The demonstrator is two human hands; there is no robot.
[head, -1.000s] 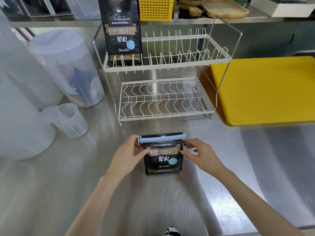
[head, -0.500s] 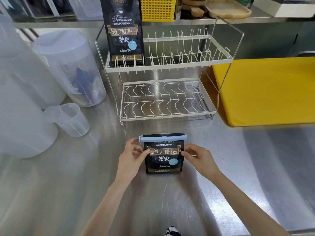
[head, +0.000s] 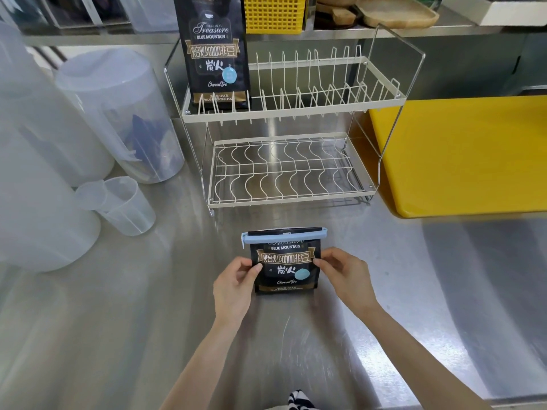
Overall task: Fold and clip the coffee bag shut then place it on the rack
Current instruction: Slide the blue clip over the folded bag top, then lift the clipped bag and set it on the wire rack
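A black coffee bag (head: 284,267) stands on the steel counter, its top folded down under a light blue clip (head: 284,237). My left hand (head: 233,287) pinches the bag's left edge and my right hand (head: 344,276) pinches its right edge, both below the clip. Behind it stands a white two-tier wire rack (head: 291,113). A second, taller coffee bag (head: 213,51) stands unclipped at the left end of the rack's upper tier.
Large translucent plastic containers (head: 118,113) and a small measuring cup (head: 124,204) crowd the left side. A yellow cutting board (head: 464,155) lies to the right of the rack. A shelf behind holds a yellow basket (head: 273,13) and wooden trays (head: 393,10).
Both hands have slid down from the clip's ends to the bag's sides. The bag stays on the counter in about the same place.
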